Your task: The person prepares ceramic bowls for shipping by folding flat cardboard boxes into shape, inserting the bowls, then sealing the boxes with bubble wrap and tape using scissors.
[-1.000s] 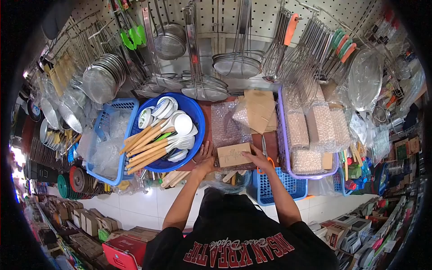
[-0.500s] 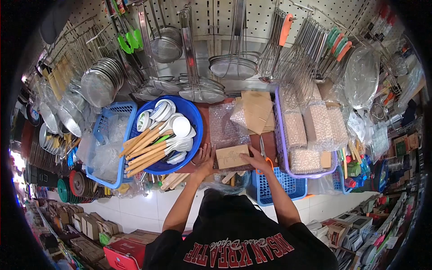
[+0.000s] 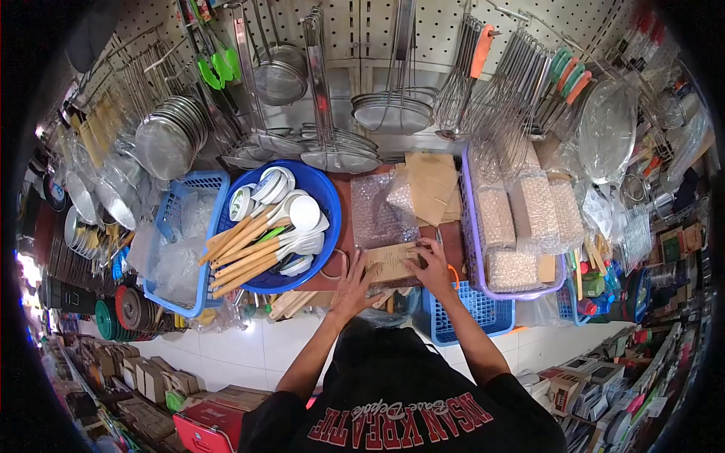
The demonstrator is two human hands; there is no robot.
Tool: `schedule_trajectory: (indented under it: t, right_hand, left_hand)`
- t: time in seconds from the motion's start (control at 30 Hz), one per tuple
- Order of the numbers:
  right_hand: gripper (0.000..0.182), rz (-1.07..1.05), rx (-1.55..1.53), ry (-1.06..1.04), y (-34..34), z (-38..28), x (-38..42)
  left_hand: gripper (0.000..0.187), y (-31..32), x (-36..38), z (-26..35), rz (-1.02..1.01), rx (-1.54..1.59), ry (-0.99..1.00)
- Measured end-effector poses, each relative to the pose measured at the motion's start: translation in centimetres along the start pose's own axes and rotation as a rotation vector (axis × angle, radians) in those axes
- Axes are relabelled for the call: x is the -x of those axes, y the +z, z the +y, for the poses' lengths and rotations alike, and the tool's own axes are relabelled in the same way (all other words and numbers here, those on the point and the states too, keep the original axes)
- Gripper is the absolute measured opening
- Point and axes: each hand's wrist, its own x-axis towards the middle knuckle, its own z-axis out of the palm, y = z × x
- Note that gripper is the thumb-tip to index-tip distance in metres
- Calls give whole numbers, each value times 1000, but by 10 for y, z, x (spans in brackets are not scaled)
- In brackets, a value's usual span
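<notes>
A small brown cardboard box (image 3: 391, 260) with markings on top is at the table's front edge, its near side tilted into view. My left hand (image 3: 352, 285) presses against its left end, with the fingers along that side. At the other end, my right hand (image 3: 433, 269) grips the box with bent fingers over the top. Just beyond lies a flat sheet of bubble wrap (image 3: 371, 215). Scissors with an orange handle (image 3: 454, 275) lie beside my right hand, partly hidden by it. A thin tan ring (image 3: 331, 266) is left of my left hand.
A blue basin (image 3: 328, 204) of wooden-handled utensils stands left, beside a light-blue basket (image 3: 198, 306). Flat cardboard pieces (image 3: 432, 185) lie at the back. To the right, a purple basket (image 3: 470, 226) holds bubble-wrapped packs (image 3: 532, 208). Strainers (image 3: 391, 113) and whisks (image 3: 502, 113) hang above.
The box has tilted, so its near side now shows. My left hand has come in against its left end, and my right hand has shifted from its top to its right end.
</notes>
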Motion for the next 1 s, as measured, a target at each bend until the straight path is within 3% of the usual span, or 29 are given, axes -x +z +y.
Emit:
schedule_trajectory:
  t: [0.17,0.27,0.47,0.57,1.0]
  right_hand:
    - [27,-74,160,-190,-1,14,3]
    - [42,-143,236,-311,-12,12,5]
    - [82,-427,284,-205,-30,1,11]
    - [89,-482,243,-220,-27,14,11]
    - [80,-465,156,-291,-25,25,1]
  left_hand:
    - [90,-1,0,2,-109,-19,-27]
    - [90,3,1,-3,-130,-22,-14]
    - [71,34,4,-22,-16,40,58]
    - [62,33,4,-24,31,75,91]
    - [62,28,2,-24,34,185,34]
